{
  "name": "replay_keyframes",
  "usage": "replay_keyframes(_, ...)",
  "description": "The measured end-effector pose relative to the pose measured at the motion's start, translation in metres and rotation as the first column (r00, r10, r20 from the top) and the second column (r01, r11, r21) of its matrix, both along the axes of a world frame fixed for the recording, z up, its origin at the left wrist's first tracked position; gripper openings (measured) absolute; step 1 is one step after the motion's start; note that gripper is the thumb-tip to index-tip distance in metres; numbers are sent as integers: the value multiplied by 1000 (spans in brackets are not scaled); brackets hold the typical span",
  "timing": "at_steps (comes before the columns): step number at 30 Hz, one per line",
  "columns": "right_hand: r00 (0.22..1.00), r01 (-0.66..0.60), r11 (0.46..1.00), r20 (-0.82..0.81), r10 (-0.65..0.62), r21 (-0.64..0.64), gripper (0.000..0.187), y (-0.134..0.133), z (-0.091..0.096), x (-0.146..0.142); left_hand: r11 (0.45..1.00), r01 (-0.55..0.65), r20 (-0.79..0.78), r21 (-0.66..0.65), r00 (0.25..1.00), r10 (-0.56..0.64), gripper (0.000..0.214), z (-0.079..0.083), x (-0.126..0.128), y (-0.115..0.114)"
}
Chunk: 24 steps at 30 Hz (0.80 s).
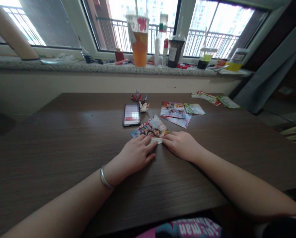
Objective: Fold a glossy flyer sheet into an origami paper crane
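Note:
A colourful printed paper sheet lies on the dark wooden table, with its near edge folded up. My left hand, a silver bangle on its wrist, rests palm down with its fingers pressing that near edge. My right hand presses the same edge from the right, fingers curled down onto the paper. The two hands nearly touch at the fold.
A black phone lies just beyond the sheet. Small folded paper figures sit behind it. More printed sheets and leaflets lie to the right. Drink cups and bottles stand on the windowsill.

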State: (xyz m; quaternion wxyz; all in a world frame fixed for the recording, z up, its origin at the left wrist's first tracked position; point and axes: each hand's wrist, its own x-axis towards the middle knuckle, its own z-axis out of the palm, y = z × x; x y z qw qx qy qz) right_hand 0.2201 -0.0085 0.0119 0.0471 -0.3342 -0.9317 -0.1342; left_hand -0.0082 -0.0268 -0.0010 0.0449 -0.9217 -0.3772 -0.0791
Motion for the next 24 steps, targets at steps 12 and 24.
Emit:
replay_keyframes(12,994,-75,997,-82,73,-26,24,3,-5,3,1000,27,-36,6,999,-27,49,5,-1,-1)
replay_keyframes(24,993,-62,993,-108,52,-97,27,5,-2,0,1000,-13,-38,-10,999,12,48,7,1,-5)
